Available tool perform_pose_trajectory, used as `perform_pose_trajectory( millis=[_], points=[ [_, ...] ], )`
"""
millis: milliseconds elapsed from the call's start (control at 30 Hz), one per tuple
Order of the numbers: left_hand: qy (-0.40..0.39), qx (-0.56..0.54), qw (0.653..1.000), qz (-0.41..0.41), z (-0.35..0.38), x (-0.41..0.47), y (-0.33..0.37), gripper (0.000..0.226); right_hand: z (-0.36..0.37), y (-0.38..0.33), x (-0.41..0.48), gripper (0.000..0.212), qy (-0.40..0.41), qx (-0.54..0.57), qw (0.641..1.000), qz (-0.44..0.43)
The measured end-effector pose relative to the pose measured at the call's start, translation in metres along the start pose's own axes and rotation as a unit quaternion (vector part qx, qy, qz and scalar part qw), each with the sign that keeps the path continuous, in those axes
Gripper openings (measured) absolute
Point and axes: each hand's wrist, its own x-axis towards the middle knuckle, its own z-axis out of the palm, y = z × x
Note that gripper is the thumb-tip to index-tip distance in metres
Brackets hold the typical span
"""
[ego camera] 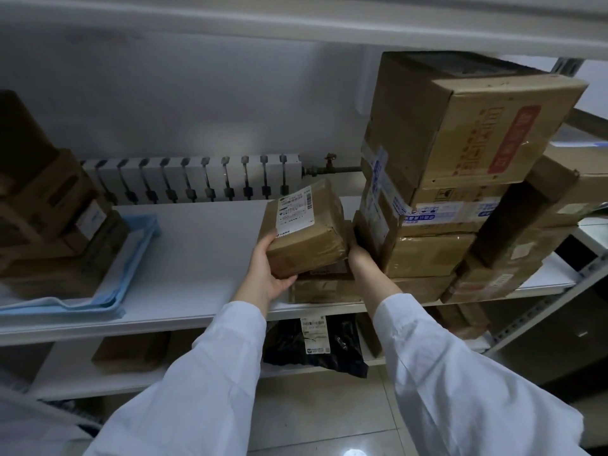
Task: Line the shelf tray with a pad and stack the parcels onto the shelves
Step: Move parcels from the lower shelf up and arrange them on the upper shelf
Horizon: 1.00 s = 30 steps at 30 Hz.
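Gripping a parcel with the left hand curled round its near-left corner and the right hand clasping its right end. Hangs tilted over a flat box on the shelf, beside the stack.

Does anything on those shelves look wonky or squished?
Yes. The big top box on the right stack sits tilted. It sticks out past the taped box under it, and its upper front edge is dented. The small parcel gripped by the left hand looks crumpled too.
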Motion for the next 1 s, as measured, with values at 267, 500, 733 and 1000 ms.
perform_pose_trajectory(
  millis=[267, 500, 733, 1000],
  points=[
    [-0.007, -0.003, 1.000, -0.007, -0.012, -0.001, 0.011, 0.060, -0.001, 0.003, -0.003, 0.055, 0.037, 0.005, 0.999, 0.033],
    [-0.007, -0.034, 0.999, -0.003, -0.027, -0.012, 0.013, 0.058, 0.008, -0.004, -0.017, 0.077, 0.044, 0.054, 0.998, 0.001],
    [0.004, -0.073, 0.997, 0.018, -0.050, -0.028, 0.023, 0.049, 0.016, -0.005, -0.020, 0.092, 0.024, 0.015, 1.000, -0.002],
    [-0.030, -0.123, 0.991, 0.053, -0.073, -0.055, 0.042, 0.048, 0.030, -0.031, -0.061, 0.095, -0.037, -0.018, 0.999, -0.008]
  ],
)
